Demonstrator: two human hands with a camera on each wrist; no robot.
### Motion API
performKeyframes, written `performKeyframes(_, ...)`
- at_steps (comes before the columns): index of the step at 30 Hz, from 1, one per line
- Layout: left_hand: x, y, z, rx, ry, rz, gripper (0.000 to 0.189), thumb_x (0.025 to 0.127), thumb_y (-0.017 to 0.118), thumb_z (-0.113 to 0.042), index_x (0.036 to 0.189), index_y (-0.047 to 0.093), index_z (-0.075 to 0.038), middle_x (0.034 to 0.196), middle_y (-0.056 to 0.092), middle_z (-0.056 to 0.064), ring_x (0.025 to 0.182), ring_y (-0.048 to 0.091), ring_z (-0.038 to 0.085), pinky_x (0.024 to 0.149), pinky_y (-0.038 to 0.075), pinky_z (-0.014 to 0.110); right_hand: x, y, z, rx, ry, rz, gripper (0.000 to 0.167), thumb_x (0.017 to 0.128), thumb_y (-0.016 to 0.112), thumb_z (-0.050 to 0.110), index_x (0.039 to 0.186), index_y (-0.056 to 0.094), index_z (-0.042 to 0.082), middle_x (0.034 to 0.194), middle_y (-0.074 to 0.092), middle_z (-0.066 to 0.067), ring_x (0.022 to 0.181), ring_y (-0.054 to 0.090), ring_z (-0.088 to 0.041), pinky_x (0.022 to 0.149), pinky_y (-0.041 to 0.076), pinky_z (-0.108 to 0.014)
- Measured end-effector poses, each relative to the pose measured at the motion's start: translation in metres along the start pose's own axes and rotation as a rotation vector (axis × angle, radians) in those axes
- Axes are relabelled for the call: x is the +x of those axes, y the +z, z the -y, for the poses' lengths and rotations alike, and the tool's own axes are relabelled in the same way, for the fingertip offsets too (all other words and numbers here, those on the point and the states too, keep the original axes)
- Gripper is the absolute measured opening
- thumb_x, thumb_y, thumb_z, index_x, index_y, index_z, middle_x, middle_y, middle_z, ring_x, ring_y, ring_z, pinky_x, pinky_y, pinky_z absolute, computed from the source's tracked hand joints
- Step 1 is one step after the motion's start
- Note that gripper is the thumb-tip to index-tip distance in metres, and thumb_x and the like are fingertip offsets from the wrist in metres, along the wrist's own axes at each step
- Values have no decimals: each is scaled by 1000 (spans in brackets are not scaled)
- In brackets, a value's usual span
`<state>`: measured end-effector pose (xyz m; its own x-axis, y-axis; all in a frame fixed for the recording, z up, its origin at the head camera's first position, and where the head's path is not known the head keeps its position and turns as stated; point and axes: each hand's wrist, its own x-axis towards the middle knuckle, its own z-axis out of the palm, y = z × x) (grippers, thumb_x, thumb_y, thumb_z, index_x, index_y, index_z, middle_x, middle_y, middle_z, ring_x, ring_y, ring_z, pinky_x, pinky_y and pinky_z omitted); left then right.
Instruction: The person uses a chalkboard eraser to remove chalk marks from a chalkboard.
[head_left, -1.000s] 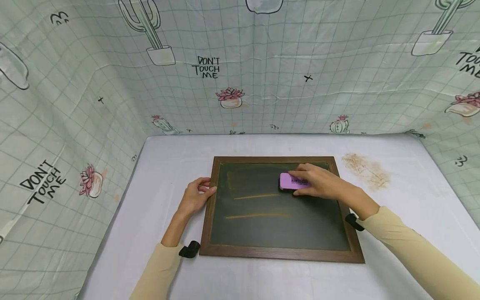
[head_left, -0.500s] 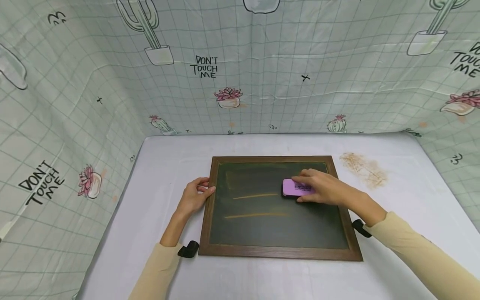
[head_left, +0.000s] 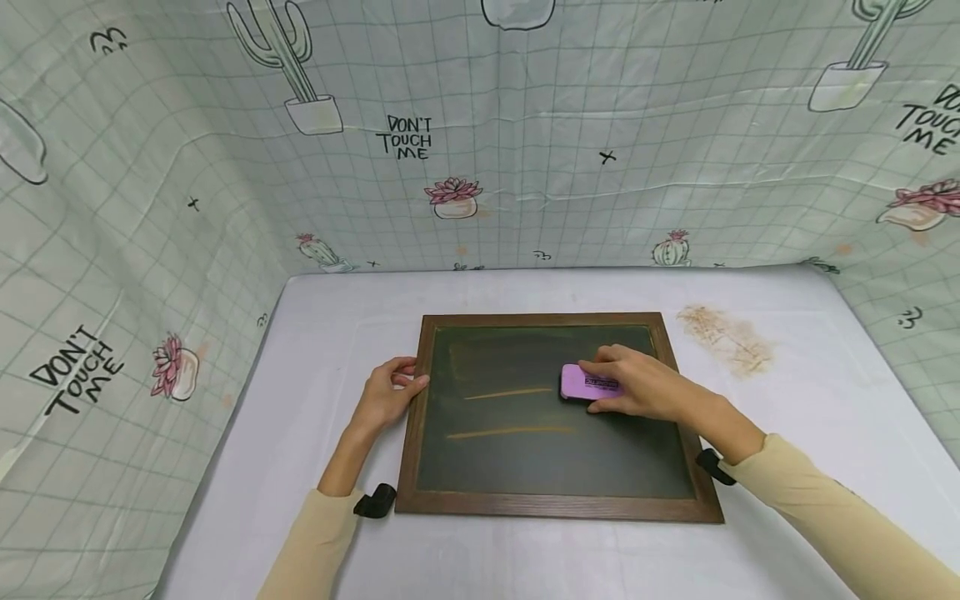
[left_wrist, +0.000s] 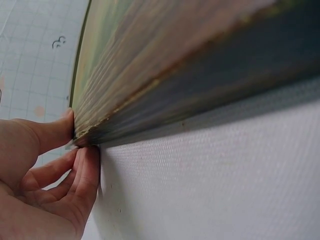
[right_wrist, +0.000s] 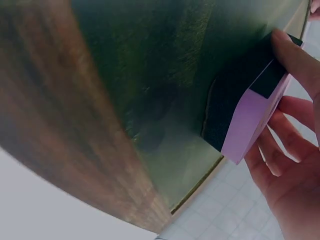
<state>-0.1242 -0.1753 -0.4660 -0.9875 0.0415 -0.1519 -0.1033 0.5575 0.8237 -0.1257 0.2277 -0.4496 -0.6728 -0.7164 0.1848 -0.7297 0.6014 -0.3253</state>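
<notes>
A chalkboard (head_left: 510, 462) in a brown wooden frame lies on the white table, with two yellow chalk lines (head_left: 510, 432) on its left half. My left hand (head_left: 382, 397) pinches the frame's left edge. In the left wrist view its thumb (left_wrist: 55, 131) rests on the upper face and its fingers are against the side. A purple eraser (head_left: 581, 382) with a black felt base is gripped in my right hand (head_left: 637, 382), over the board's upper right part. The right wrist view shows the eraser (right_wrist: 247, 117) from its end, thumb on one side and fingers on the other.
A brownish chalk smudge (head_left: 726, 337) marks the tabletop (head_left: 337, 317) right of the board. A printed curtain (head_left: 540, 167) with cactus drawings hangs behind and at both sides of the table. Black wrist devices (head_left: 375, 501) sit at both cuffs.
The eraser in my right hand has come nearer to me on the board, shifting right and then back left. My left hand keeps its hold on the frame. The view shifts slightly.
</notes>
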Motion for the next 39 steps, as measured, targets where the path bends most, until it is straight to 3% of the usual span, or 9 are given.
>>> performKeyframes(16, -1, 0, -1, -4, -1, 0, 48, 100, 69, -13, 140, 54, 8, 126, 61, 25, 105, 60, 34, 79, 46, 33, 14, 4, 6, 10, -17, 20, 57, 83, 88, 27, 128, 70, -4, 99, 59, -5, 81, 46, -11, 69, 43, -28)
performKeyframes(27, -2, 1, 0, -12, -8, 5, 49, 101, 68, -15, 142, 54, 7, 128, 60, 25, 105, 59, 33, 80, 46, 33, 22, 10, 8, 5, -74, -11, 56, 85, 87, 26, 127, 70, -5, 102, 61, -7, 83, 49, -13, 71, 47, -30)
performKeyframes(39, -1, 2, 2, -10, -10, -5, 49, 101, 69, -15, 142, 54, 7, 128, 61, 25, 105, 60, 32, 80, 47, 34, 34, 17, 13, 32, -69, 11, 56, 85, 86, 27, 130, 69, -4, 103, 62, -7, 85, 50, -14, 73, 46, -31)
